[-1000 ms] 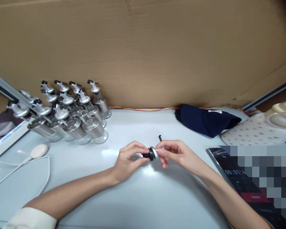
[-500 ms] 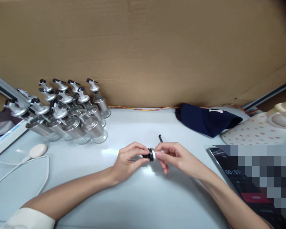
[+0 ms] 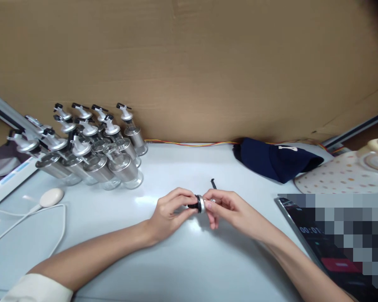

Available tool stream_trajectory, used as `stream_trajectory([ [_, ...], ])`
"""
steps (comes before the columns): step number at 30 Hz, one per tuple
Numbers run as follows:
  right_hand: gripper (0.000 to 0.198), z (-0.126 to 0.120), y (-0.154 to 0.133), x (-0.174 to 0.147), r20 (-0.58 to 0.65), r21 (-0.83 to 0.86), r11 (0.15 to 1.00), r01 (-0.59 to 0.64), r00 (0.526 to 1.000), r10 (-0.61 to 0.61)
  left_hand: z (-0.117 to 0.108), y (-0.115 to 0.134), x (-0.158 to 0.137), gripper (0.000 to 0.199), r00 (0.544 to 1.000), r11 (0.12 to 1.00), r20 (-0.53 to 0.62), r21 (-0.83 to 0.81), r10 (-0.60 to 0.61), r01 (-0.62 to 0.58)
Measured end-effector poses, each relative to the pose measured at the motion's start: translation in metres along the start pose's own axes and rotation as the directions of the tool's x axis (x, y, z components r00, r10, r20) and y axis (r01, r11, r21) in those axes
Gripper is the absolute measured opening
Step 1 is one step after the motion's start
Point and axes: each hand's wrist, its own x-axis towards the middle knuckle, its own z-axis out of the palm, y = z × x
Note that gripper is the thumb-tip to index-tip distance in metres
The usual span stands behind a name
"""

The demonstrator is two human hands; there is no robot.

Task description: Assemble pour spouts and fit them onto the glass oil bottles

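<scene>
Both hands meet over the middle of the white table, around one pour spout. My left hand pinches its black stopper end between thumb and fingers. With thumb and index finger, my right hand grips the silver end, most of which the fingers hide. A thin black lever sticks out behind my right hand; I cannot tell whether it is joined to the spout. To the left, several glass bottles with steel sleeves stand grouped, most topped with silver-and-black spouts. One bottle at the front of the group has an open neck.
A white round charger with its cable lies at the left. At the back right is a dark blue cap, beside a spotted white container. A tablet or phone showing a timer lies at the right. Cardboard walls the back.
The hands stay almost in place on the spout. The lower fingers of my right hand have curled slightly inward to the left. The whole view has shifted a little.
</scene>
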Motion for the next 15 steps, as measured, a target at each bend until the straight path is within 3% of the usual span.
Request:
stream_trajectory([
  [3,0.043,-0.0006,0.0005,0.0007,-0.078,-0.147,0.982,0.117,0.989,-0.129,0.0037,-0.0022,-0.0013,0.019,0.999,0.998,-0.029,-0.053,-0.040,0.039],
  [6,0.043,-0.0012,0.0020,0.0009,-0.092,-0.258,0.944,0.208,0.967,-0.238,0.0045,-0.0049,-0.0018,0.033,0.994,0.973,-0.056,-0.214,-0.098,0.083],
  [8,0.045,-0.0017,0.0022,0.0007,-0.068,-0.267,0.937,0.226,0.965,-0.253,0.0026,-0.0058,-0.0007,0.034,0.978,0.906,0.034,-0.371,-0.206,0.204],
  [11,0.047,-0.0025,0.0010,0.0005,-0.049,-0.267,0.937,0.226,0.968,-0.247,-0.0009,-0.0056,0.0022,0.039,0.902,0.748,0.241,-0.503,-0.360,0.433],
  [15,0.044,-0.0014,0.0019,0.0023,-0.039,-0.260,0.933,0.248,0.963,-0.267,-0.0016,-0.0056,0.0041,0.043,0.852,0.698,0.290,-0.488,-0.436,0.524],
])
